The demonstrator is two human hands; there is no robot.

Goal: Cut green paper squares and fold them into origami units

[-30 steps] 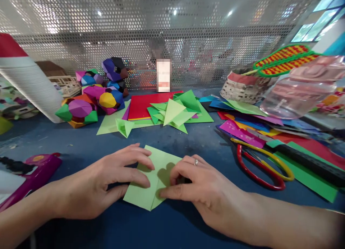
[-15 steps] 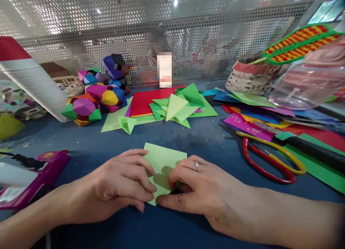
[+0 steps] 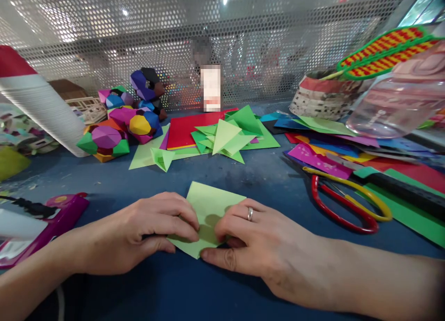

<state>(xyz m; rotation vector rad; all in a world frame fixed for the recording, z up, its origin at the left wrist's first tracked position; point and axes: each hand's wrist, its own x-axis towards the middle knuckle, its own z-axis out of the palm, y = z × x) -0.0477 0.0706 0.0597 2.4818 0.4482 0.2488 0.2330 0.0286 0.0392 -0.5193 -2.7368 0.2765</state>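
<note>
A light green paper sheet (image 3: 212, 200) lies on the blue table between my two hands, its near corner pointing toward me. My left hand (image 3: 153, 230) grips its left side, with curled fingers on top and the thumb at the left corner. From the right, my right hand (image 3: 250, 237), with a ring on one finger, holds the sheet; its thumb rests by the near corner and the other fingers bend over the right side. Beyond the sheet are folded green paper pieces (image 3: 227, 138) and one small folded piece (image 3: 162, 160).
Scissors (image 3: 342, 191) and stacked coloured papers (image 3: 410, 173) lie at the right. Behind them stand a woven basket (image 3: 313, 98) and a clear pink bottle (image 3: 392, 103). Paper ball shapes (image 3: 107, 140), a stack of white cups (image 3: 48, 103) and a purple device (image 3: 69, 219) are at the left.
The green sheet has turned slightly, its left corner now showing by my left thumb. My left hand has shifted a little up and left; my right hand has hardly moved.
</note>
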